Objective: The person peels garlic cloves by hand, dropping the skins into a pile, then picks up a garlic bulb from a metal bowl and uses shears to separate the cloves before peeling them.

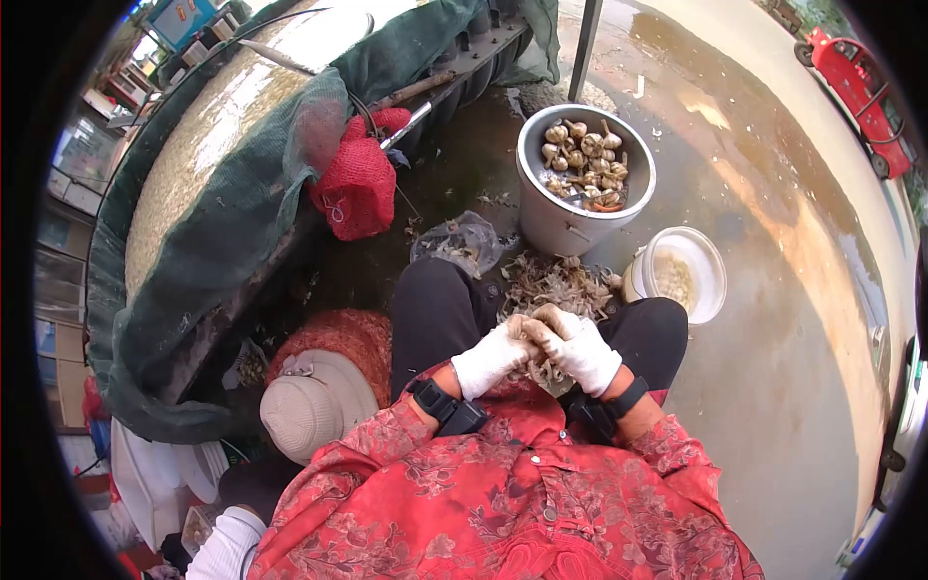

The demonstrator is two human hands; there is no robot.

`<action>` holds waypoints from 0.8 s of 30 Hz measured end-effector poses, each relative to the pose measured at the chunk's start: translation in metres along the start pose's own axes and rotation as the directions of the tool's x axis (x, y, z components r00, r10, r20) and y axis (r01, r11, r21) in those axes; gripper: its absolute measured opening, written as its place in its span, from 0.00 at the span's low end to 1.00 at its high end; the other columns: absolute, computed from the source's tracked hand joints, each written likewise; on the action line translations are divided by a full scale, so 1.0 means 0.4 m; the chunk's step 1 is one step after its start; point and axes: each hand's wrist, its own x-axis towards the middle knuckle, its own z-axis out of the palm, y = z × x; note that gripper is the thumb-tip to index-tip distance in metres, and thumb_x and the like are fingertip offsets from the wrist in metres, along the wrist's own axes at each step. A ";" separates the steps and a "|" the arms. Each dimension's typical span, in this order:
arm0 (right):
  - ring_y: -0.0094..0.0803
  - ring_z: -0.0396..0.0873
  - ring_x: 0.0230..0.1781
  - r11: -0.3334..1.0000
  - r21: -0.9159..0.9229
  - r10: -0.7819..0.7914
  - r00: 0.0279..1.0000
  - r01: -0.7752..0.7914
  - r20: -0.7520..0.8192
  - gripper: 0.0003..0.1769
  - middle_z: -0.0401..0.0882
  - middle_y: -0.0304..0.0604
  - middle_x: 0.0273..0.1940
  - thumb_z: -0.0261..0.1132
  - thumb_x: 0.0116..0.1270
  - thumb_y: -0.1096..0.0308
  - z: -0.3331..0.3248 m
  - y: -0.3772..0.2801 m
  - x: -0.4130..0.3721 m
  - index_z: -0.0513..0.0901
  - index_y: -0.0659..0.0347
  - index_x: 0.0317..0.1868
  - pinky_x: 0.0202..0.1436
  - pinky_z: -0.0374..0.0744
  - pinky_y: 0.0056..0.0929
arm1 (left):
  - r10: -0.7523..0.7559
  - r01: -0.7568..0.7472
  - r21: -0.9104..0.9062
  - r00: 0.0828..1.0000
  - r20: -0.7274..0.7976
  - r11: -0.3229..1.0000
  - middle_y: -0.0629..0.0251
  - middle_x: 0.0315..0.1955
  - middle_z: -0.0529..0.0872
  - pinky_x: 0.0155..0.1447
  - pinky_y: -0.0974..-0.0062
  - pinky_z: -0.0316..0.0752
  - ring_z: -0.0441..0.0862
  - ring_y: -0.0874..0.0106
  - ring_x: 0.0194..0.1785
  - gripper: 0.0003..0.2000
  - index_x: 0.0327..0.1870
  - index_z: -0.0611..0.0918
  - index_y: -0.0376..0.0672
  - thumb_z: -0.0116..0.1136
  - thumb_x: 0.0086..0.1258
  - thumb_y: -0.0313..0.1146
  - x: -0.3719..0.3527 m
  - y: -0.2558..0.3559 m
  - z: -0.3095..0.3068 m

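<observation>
My left hand and my right hand, both in soiled white gloves, meet between my knees with fingers bent together. Whatever they pinch is too small or covered to make out. Right beneath and beyond them lies a heap of dry garlic skins. Past the heap stands a grey metal bucket with whole garlic bulbs in it. To the right of my knee, a white plastic tub holds pale pieces that look like peeled cloves.
A crumpled clear plastic bag lies left of the bucket. Green netting drapes a large raised frame on the left, with a red mesh bag hanging there. Another person in a pale hat sits close at my left. A red vehicle stands far right.
</observation>
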 end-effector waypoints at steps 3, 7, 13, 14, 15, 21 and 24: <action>0.37 0.84 0.33 0.993 0.090 0.070 0.998 -0.070 -0.004 0.15 0.82 0.48 0.33 0.57 0.72 0.56 -0.003 -0.020 0.010 0.79 0.60 0.45 0.37 0.79 0.31 | -0.008 0.009 0.016 0.998 -0.063 1.000 0.74 0.27 0.78 0.25 0.87 0.65 0.73 0.85 0.24 0.03 0.40 0.78 0.45 0.55 0.68 0.30 -0.005 0.008 0.005; 0.36 0.82 0.30 0.996 0.090 0.019 0.998 -0.013 -0.063 0.14 0.81 0.46 0.31 0.57 0.73 0.58 0.002 -0.007 0.015 0.79 0.60 0.45 0.35 0.78 0.31 | 0.034 -0.031 0.025 0.992 -0.119 0.999 0.76 0.30 0.76 0.30 0.86 0.67 0.70 0.86 0.28 0.09 0.46 0.73 0.47 0.57 0.70 0.34 -0.005 -0.006 0.009; 0.38 0.81 0.32 0.996 0.089 0.017 0.981 0.000 -0.192 0.11 0.81 0.46 0.31 0.56 0.74 0.63 0.004 -0.029 0.011 0.80 0.62 0.41 0.36 0.77 0.33 | 0.185 -0.163 0.142 0.970 -0.159 0.976 0.75 0.32 0.72 0.38 0.80 0.70 0.69 0.84 0.35 0.10 0.42 0.70 0.45 0.58 0.72 0.37 0.007 -0.007 0.030; 0.35 0.80 0.31 0.987 0.151 0.089 0.976 -0.060 -0.197 0.11 0.81 0.46 0.31 0.56 0.74 0.63 0.000 -0.038 0.015 0.80 0.62 0.40 0.36 0.77 0.32 | 0.190 -0.150 0.222 0.966 -0.173 0.963 0.75 0.32 0.72 0.40 0.81 0.70 0.69 0.84 0.36 0.10 0.41 0.69 0.45 0.57 0.72 0.37 0.027 -0.029 0.016; 0.26 0.76 0.28 0.990 0.139 0.023 0.969 0.012 -0.247 0.13 0.80 0.40 0.28 0.59 0.74 0.60 0.003 -0.032 0.019 0.80 0.62 0.39 0.33 0.75 0.28 | 0.244 -0.212 0.195 0.956 -0.161 0.958 0.73 0.38 0.75 0.44 0.82 0.70 0.70 0.83 0.40 0.11 0.48 0.71 0.43 0.57 0.72 0.36 0.025 -0.022 0.022; 0.19 0.72 0.26 0.802 0.576 0.273 0.955 -0.160 -0.115 0.14 0.74 0.31 0.28 0.57 0.75 0.56 0.011 0.017 0.064 0.78 0.58 0.38 0.27 0.71 0.19 | 0.309 -0.260 0.308 0.943 -0.124 0.915 0.65 0.53 0.72 0.55 0.78 0.69 0.71 0.75 0.52 0.28 0.69 0.60 0.42 0.57 0.70 0.34 0.034 0.017 0.002; 0.19 0.72 0.28 0.693 0.671 0.365 0.931 -0.264 -0.010 0.18 0.76 0.34 0.30 0.57 0.74 0.52 -0.004 0.012 0.048 0.76 0.59 0.37 0.29 0.71 0.20 | 0.238 -0.194 0.352 0.967 -0.087 0.916 0.53 0.66 0.64 0.69 0.71 0.60 0.61 0.64 0.71 0.36 0.74 0.54 0.42 0.57 0.67 0.31 0.009 0.047 0.032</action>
